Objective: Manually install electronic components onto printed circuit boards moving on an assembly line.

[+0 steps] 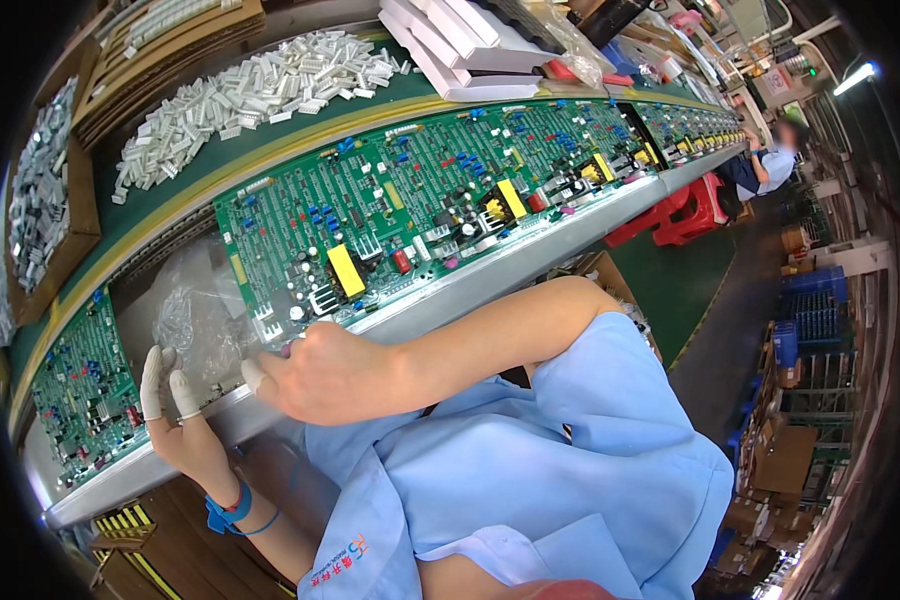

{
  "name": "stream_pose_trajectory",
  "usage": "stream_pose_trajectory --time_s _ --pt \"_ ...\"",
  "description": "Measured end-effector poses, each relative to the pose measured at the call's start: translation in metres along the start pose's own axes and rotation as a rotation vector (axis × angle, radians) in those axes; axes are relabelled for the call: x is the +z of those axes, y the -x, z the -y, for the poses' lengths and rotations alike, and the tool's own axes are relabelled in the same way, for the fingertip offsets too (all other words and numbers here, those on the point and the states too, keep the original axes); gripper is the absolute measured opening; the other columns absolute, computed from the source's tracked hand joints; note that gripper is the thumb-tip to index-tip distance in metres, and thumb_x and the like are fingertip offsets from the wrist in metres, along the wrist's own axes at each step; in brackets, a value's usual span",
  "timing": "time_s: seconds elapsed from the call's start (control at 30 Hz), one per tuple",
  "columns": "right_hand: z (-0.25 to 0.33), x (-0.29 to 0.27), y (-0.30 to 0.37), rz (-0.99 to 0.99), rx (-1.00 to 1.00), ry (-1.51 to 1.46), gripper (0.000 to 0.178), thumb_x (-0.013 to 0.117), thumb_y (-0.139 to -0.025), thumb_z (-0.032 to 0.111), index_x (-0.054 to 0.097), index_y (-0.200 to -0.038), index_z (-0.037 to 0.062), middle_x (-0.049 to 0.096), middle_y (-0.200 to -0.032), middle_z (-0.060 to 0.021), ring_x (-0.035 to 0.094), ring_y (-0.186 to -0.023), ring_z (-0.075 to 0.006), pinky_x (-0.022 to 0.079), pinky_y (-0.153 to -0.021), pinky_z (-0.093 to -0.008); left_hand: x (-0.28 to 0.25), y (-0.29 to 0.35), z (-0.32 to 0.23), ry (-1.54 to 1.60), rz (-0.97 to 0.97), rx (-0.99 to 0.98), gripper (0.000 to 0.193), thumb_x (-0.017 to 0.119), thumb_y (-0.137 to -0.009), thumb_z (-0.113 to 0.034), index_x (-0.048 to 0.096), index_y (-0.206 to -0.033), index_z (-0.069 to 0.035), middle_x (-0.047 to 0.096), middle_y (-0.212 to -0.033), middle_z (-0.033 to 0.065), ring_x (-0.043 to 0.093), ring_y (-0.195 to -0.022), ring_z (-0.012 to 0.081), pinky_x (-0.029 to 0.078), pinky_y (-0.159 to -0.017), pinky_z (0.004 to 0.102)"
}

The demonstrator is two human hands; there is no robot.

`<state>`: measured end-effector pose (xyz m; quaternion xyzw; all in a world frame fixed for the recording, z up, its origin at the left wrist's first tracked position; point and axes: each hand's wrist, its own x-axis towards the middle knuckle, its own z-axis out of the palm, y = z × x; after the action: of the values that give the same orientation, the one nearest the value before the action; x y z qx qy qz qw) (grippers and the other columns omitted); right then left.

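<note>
My left hand [182, 420] is raised at the near rail of the line, with pale finger cots and a blue wrist strap [230, 510]. Its fingers point up and apart, and nothing shows between them. My right hand [320, 375] reaches across my body with curled fingers, also in a finger cot. It rests at the near left corner of a green circuit board [300, 215] fitted with a yellow transformer [346, 271] and blue parts. What its fingers grip is hidden. Between this board and another circuit board [80, 385] at the left lies clear plastic film [195, 315].
Behind the line sit a heap of white connectors [260, 85] and a cardboard box [70, 215] of grey parts. White trays [460, 45] are stacked farther right. More boards run along the metal rail [530, 240] toward a red stool [685, 215] and a seated co-worker [770, 165].
</note>
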<state>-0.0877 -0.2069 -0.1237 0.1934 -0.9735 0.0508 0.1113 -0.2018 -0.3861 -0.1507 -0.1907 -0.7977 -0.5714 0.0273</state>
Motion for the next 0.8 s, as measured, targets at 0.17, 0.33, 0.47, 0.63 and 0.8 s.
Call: stream_pose_trajectory --time_s 0.17,0.33,0.47,0.63,0.8 --pt "-0.007 0.003 0.003 -0.058 0.038 0.056 0.032 0.054 -0.078 0.016 0.058 -0.102 -0.0057 0.059 -0.071 -0.0073 0.061 -0.048 -0.0150 0.041 -0.038 -0.0295 -0.007 -0.012 0.015 0.033 -0.037 0.027 0.030 0.053 -0.095 -0.003 0.057 -0.124 0.002 0.064 -0.113 0.0126 0.059 -0.105 0.0185 0.044 -0.095 0.0309" --pt "-0.009 0.013 0.000 0.057 0.087 0.040 0.030 0.054 -0.079 0.016 0.060 -0.105 0.0023 0.061 -0.072 -0.0059 0.063 -0.055 -0.0184 0.046 -0.043 -0.0339 -0.027 -0.023 0.044 -0.023 -0.136 0.130 0.023 0.057 -0.091 -0.006 0.066 -0.112 0.000 0.067 -0.109 0.0111 0.062 -0.103 0.0199 0.045 -0.094 0.0317" --pt "-0.002 0.016 0.004 0.134 0.147 0.011 0.040 0.054 -0.076 0.005 0.060 -0.115 0.0087 0.067 -0.082 -0.0098 0.065 -0.064 -0.0267 0.049 -0.052 -0.0390 -0.047 -0.011 0.067 -0.212 -0.147 0.380 0.029 0.062 -0.081 -0.004 0.066 -0.109 -0.005 0.066 -0.108 0.0131 0.062 -0.100 0.0291 0.047 -0.088 0.0377" --pt "0.002 0.006 0.025 0.077 0.297 -0.035 0.038 0.046 -0.080 -0.003 0.062 -0.112 0.0085 0.071 -0.093 -0.0111 0.067 -0.079 -0.0313 0.052 -0.069 -0.0400 -0.040 -0.018 0.047 -0.054 -0.140 0.376 0.016 0.064 -0.082 -0.014 0.069 -0.097 -0.009 0.067 -0.083 0.0136 0.062 -0.085 0.0321 0.048 -0.080 0.0381" --pt "-0.017 0.000 0.028 0.100 0.248 -0.037 0.038 0.047 -0.079 -0.003 0.062 -0.112 0.0083 0.070 -0.091 -0.0091 0.067 -0.074 -0.0313 0.051 -0.064 -0.0403 -0.037 -0.004 0.053 -0.120 -0.304 0.382 0.016 0.066 -0.082 -0.012 0.070 -0.098 -0.011 0.069 -0.086 0.0088 0.062 -0.081 0.0280 0.047 -0.081 0.0364"
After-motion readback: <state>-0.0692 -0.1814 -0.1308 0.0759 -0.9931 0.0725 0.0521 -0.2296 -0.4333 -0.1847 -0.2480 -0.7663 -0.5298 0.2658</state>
